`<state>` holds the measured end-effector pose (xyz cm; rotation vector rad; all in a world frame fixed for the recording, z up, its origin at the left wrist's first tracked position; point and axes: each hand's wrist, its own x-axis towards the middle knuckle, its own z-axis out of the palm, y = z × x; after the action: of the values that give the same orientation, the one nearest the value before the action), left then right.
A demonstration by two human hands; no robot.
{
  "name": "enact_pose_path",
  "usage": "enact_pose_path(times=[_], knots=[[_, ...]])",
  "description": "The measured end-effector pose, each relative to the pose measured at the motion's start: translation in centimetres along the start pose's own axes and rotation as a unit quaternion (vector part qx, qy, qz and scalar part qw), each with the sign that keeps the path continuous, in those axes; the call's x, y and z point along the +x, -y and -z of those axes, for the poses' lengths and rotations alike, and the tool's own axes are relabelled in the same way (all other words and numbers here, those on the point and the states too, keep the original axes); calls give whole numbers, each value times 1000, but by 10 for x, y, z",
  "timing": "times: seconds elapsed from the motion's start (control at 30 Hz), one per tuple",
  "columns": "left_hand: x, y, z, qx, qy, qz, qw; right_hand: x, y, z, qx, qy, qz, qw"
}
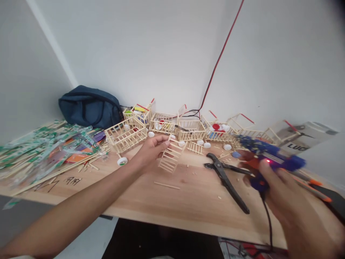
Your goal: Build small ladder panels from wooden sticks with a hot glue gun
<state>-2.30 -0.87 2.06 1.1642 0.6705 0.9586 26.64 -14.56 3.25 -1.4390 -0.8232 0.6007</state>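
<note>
Pinched in my left hand (155, 149) is a small wooden stick grid (170, 158), tilted above the tabletop. My right hand (279, 187) is wrapped round a blue glue gun (272, 154), which shows a red light and trails a black cord; motion blurs both. Just below the grid a single loose stick (167, 185) lies on the wood. Black pliers (226, 180) rest between my hands with their handles apart. Behind the grid stand several little stick carts (191, 130) with white cap wheels, some holding bottle caps.
Bundles of sticks in green-and-clear wrappers (40, 147) cover the left side. A dark blue pouch (90, 106) sits against the wall. Orange-handled tools (312, 187) lie at the right, near a box (307, 140). A red and black cable (215, 68) runs down the wall.
</note>
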Motion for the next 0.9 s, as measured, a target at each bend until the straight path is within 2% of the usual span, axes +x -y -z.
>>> enact_pose_path(times=[0.07, 0.17, 0.33, 0.43, 0.57, 0.73, 0.9], knots=[[0, 0, -1, -24, -13, -2, 1000, 1, 4, -33, 73, 76, -32, 994], [0, 2, 0, -56, -27, -1, 998, 6, 4, -70, 119, 169, -54, 977], [-2, 6, 5, -71, -47, 3, 996, 12, -5, -103, 145, 236, -59, 959], [-4, 4, 8, -66, -56, -3, 996, 9, -6, -109, 146, 239, -39, 959], [-6, 2, 10, -46, -77, -21, 996, 5, -1, -106, 125, 215, -1, 969], [-7, 1, 12, -31, -72, -25, 997, 1, 11, -99, 14, 203, 51, 978], [-6, 2, 12, -33, -85, -34, 995, -2, 11, -96, -6, 218, 48, 975]])
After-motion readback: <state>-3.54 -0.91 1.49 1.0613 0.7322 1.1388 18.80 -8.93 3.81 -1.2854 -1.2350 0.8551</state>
